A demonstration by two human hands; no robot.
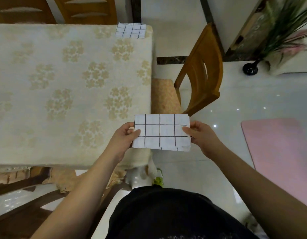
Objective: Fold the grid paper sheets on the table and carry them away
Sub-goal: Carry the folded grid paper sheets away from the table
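A folded white sheet of paper ruled with a black grid sits at lower centre of the frame, held in the air just off the counter's right edge (its layered edges slightly uneven). The left hand pinches its left side, the right hand its right. A second folded grid sheet lies at the counter's far right corner, on the cream floral cloth. A wooden chair stands right of it, on glossy pale floor.

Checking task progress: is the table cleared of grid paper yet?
No, one folded grid paper lies at the table's far corner, while both hands hold another.
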